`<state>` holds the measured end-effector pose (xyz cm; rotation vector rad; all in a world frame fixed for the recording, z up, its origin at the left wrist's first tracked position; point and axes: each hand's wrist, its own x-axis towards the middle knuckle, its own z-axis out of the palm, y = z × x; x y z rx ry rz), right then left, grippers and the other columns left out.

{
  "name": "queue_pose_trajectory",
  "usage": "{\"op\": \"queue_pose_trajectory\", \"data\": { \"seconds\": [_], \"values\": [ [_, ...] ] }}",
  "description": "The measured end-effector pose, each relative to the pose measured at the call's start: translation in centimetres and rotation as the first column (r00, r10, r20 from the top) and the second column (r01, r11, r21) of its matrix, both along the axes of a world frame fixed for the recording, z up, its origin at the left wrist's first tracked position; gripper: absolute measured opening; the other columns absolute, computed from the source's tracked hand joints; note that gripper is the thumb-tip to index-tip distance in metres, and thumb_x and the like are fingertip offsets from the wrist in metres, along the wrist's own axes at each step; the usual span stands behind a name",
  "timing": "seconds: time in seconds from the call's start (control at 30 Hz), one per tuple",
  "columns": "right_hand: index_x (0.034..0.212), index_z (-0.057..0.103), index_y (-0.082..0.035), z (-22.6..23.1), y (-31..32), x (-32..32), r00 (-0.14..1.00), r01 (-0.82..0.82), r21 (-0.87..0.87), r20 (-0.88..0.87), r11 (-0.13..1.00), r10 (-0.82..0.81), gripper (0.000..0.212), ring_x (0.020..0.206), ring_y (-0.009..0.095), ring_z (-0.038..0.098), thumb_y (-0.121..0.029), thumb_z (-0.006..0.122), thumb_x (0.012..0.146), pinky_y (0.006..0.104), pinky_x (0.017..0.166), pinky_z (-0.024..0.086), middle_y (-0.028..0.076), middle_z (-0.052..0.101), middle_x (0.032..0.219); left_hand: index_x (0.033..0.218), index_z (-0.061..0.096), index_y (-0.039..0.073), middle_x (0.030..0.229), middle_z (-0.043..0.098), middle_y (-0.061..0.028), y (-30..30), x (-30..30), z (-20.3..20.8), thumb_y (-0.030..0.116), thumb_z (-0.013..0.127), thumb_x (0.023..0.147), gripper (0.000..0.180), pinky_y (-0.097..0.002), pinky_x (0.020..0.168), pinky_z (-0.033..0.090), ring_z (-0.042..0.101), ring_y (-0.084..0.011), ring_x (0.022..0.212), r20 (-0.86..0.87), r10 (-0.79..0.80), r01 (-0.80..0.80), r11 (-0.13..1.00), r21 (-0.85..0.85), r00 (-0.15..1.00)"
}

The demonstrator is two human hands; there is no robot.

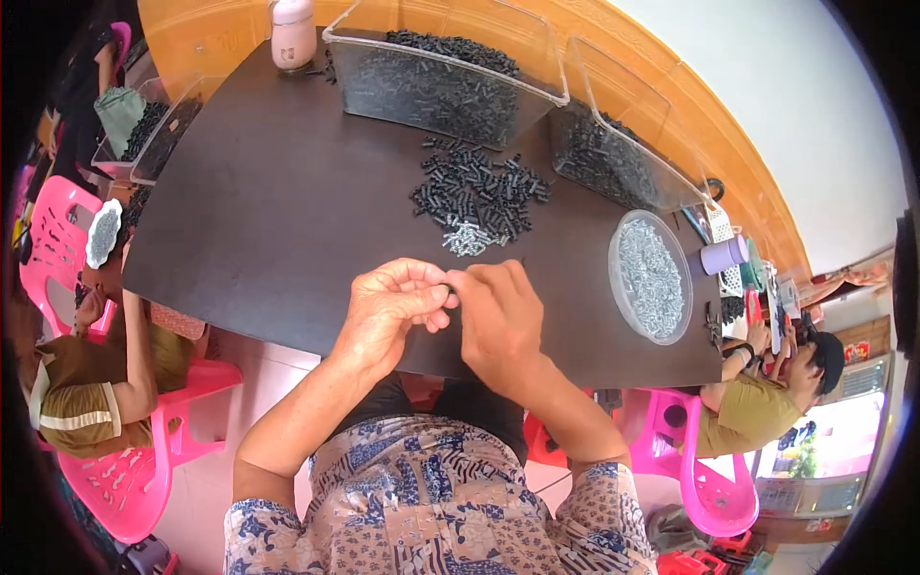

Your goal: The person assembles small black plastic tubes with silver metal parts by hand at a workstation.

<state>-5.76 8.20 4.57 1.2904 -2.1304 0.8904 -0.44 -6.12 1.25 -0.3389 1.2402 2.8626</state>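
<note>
My left hand (391, 309) and my right hand (498, 314) meet over the near edge of a dark table (278, 211), fingertips pinched together on a small dark part that is almost hidden between them. Just beyond my hands lies a loose pile of small black cylindrical parts (479, 192), with a few silvery ones (467, 238) at its near edge. A round clear lid of silvery metal pieces (650, 276) sits to the right of my right hand.
Two clear bins of black parts (436, 81) (613, 158) stand at the table's far side, a pink bottle (292, 34) beside them. Another bin (153, 134) sits at the left. Seated people on pink chairs (144, 460) flank the table left and right.
</note>
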Motion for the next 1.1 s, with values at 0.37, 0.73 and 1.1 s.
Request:
{"op": "queue_pose_trajectory", "data": {
  "seconds": [0.37, 0.73, 1.1],
  "values": [
    [0.101, 0.066, -0.002, -1.9, 0.8, 1.7, 0.968, 0.066, -0.246, 0.249, 0.967, -0.003, 0.023, 0.077, 0.021, 0.057, 0.007, 0.062, 0.08, 0.0286, 0.061, 0.046, 0.011, 0.062, 0.091, 0.095, 0.062, -0.002, 0.082, 0.066, -0.0146, 0.6, 1.1, 0.2, 0.001, 0.064, 0.083, 0.012, -0.0278, 0.062, 0.051, 0.063, -0.0183, 0.067, 0.011, -0.038, 0.036, 0.985, 0.169, 0.999],
    [0.097, 0.066, 0.001, -2.1, 0.6, 2.2, 0.969, 0.084, -0.32, 0.248, 0.944, -0.002, 0.026, 0.074, 0.022, 0.056, 0.01, 0.066, 0.073, 0.0286, 0.06, 0.045, 0.012, 0.062, 0.089, 0.093, 0.064, -0.002, 0.082, 0.064, -0.0086, 1.5, 1.5, -0.2, 0.001, 0.065, 0.083, 0.011, -0.0264, 0.063, 0.049, 0.06, -0.0169, 0.067, 0.035, 0.071, -0.078, 0.958, 0.276, 0.997],
    [0.087, 0.063, -0.001, -1.6, 1.2, 1.8, 0.986, 0.068, -0.239, 0.162, 0.969, -0.029, 0.02, 0.071, 0.023, 0.057, 0.011, 0.067, 0.071, 0.0296, 0.058, 0.045, 0.011, 0.062, 0.086, 0.096, 0.064, -0.002, 0.083, 0.063, -0.0076, 2.4, 1.9, 0.1, 0.002, 0.065, 0.084, 0.013, -0.0246, 0.065, 0.049, 0.058, -0.0143, 0.068, 0.022, 0.098, -0.1, 0.97, 0.222, 0.995]
  ]
}}
